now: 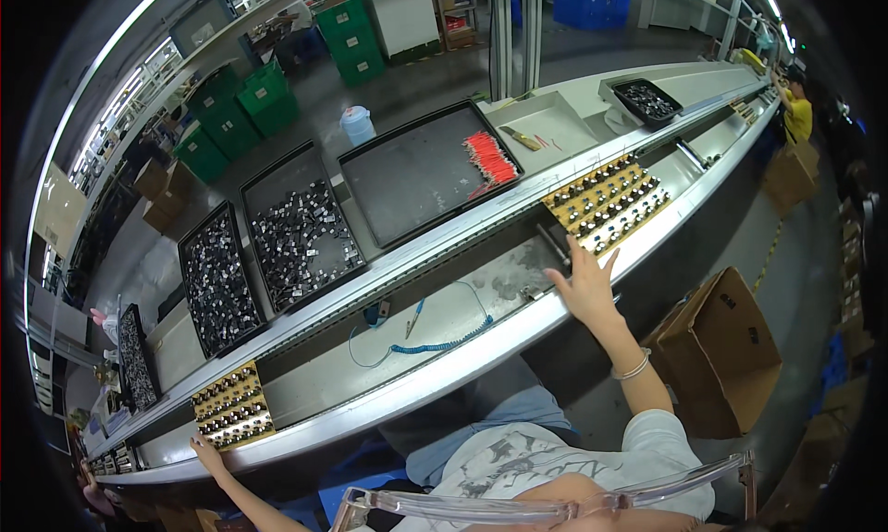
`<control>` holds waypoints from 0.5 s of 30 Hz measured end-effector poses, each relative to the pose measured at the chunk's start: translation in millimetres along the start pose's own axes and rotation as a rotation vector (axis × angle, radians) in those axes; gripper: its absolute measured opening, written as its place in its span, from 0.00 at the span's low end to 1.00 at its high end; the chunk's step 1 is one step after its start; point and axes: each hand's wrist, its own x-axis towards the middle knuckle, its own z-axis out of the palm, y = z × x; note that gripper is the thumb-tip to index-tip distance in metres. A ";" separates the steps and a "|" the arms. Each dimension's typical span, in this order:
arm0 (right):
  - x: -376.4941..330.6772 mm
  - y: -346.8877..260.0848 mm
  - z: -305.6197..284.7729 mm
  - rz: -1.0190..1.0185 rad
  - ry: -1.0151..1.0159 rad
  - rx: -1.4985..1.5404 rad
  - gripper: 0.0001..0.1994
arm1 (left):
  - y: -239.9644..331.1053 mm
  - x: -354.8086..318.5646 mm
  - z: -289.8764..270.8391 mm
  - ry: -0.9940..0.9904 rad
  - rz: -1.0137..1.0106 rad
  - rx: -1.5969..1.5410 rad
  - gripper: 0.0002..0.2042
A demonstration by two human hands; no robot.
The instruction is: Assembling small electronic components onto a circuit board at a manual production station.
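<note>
My left hand (209,455) is at the near left corner of a yellow circuit board panel (242,419) set with rows of dark round parts. Its fingers reach to the panel's edge, not closed round it. At the right, a similar, larger yellow panel (638,182) lies across the line's rails. My right hand (588,290) is open with fingers spread, its fingertips at that panel's near left corner. Between the two panels a blue coiled cord (444,348) with a clip lies in the trough (490,296).
Beyond the rail stand black trays of small dark parts (305,245) (220,278) and a tray (407,199) with red-tipped wires (490,158). A knife (521,138) lies in a pale tray. An open cardboard box (717,356) is at my right; a person in yellow (796,116) is farther along.
</note>
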 end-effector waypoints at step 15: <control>40.3 58.5 -10.5 0.236 -0.034 -0.177 0.29 | 62.9 -58.5 3.6 -0.067 0.083 0.036 0.25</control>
